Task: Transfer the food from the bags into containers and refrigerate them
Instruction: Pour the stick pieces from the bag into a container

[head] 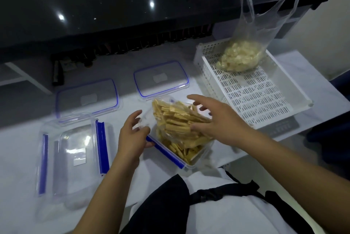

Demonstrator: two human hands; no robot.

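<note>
Left hand (pixel 132 135) is pinching the soft, crinkly bag (pixel 181 120) at its edge; right hand (pixel 217 120) is resting open on it. Brittle-looking sticks are spilling into the container (pixel 189 161); gripping the bag's closed end seems best.

A clear bag of yellow sticks (pixel 180 120) lies tilted over the open blue-clipped container (pixel 178 150) at centre. An empty container (pixel 73 154) sits at nine o'clock. Two lids (pixel 87 99) (pixel 161 79) lie at eleven and twelve. A bag of pale pieces (pixel 240 57) rests at two o'clock.

Yellow food sticks (pixel 180 120); clear containers, blue clips (pixel 102 146); white perforated basket (pixel 255 89); black speckled counter (pixel 132 2).
</note>
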